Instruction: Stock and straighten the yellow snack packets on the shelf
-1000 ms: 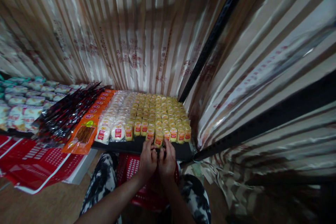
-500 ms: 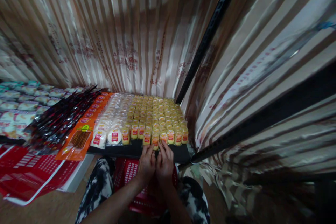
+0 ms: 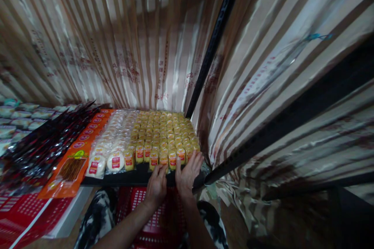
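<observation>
Rows of small yellow wrapped cakes (image 3: 154, 159) with red-and-white labels fill the right end of a black shelf (image 3: 122, 179). My left hand (image 3: 156, 186) is at the front edge, its fingers drawn together against the lower part of one yellow wrapped cake (image 3: 164, 158). Its fingertips are partly hidden. To its right, my right hand (image 3: 188, 175) lies spread, thumb apart, with its fingers against the front cakes at the right end. Clear-wrapped white round cakes (image 3: 115, 160) stand in rows left of the yellow ones.
An orange snack packet (image 3: 68, 169) and a pile of dark shiny packets (image 3: 43, 144) lie farther left, overhanging the shelf front. Red baskets (image 3: 137, 198) are below. A black post (image 3: 209, 54) and striped sheeting (image 3: 140, 46) stand behind; a black bar (image 3: 263, 144) slants at right.
My right hand has moved right along the front row and spread its fingers. My left hand stays near the same cakes. The view has shifted, so the shelf appears farther left.
</observation>
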